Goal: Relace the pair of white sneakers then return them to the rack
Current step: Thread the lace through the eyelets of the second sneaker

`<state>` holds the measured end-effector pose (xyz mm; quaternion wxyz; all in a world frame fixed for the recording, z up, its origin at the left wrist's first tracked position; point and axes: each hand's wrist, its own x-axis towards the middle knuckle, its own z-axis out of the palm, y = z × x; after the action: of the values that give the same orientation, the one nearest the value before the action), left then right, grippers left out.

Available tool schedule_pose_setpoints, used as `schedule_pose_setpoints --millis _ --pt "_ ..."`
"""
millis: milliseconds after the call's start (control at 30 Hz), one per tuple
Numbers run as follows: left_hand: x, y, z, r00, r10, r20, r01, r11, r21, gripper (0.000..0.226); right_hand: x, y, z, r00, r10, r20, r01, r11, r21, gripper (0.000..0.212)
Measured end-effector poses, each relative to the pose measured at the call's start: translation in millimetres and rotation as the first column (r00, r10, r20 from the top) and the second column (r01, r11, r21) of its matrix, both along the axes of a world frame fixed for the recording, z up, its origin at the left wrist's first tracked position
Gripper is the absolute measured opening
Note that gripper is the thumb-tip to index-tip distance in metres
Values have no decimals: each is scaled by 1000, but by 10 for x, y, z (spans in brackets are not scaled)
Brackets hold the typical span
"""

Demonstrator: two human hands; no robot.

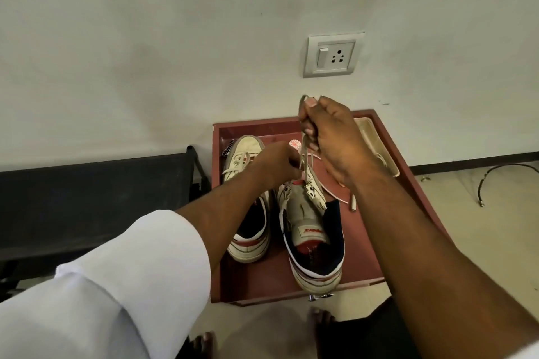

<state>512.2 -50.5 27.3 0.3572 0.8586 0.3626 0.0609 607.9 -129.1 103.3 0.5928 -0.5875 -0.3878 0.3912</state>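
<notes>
Two hands on it: our right hand (326,137) pinches the beige flat lace (304,148) up high, left hand (277,165) grips it at the white leather sneaker (312,230) on the red wooden counter (408,183); yanking risks uneven ends.

Single head-worn wide-angle view, looking forward and steeply down, close over a red tray (420,183) on the floor, wall (175,38) at 12 o'clock, bare feet at 6 o'clock

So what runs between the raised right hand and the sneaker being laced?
In the head view, taut pale laces run down from the right hand to the white high-top sneaker; the left hand pinches them partway.
</notes>
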Motion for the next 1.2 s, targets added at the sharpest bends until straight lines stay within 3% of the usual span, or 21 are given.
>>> schedule_pose_setpoints --millis 167,333,567,767,1200 --pt "-79 33 261 947 188 260 -138 970 -200 11 13 165 111 979 21 203 -2 996 -91 32" --pt "-146 150 702 774 451 445 -219 850 -480 19 179 276 278 919 -96 382 158 978 -133 27" --pt "-111 184 1765 610 560 561 -176 786 -593 13 122 361 945 975 -101 200 117 991 -69 24" --pt "-156 151 2718 538 561 629 -200 810 -551 13 -32 360 2001 974 -118 192 105 992 73 23" --pt "-376 -161 4725 566 369 737 -282 927 -247 22 -281 33 3908 940 -149 307 95 978 186 27"
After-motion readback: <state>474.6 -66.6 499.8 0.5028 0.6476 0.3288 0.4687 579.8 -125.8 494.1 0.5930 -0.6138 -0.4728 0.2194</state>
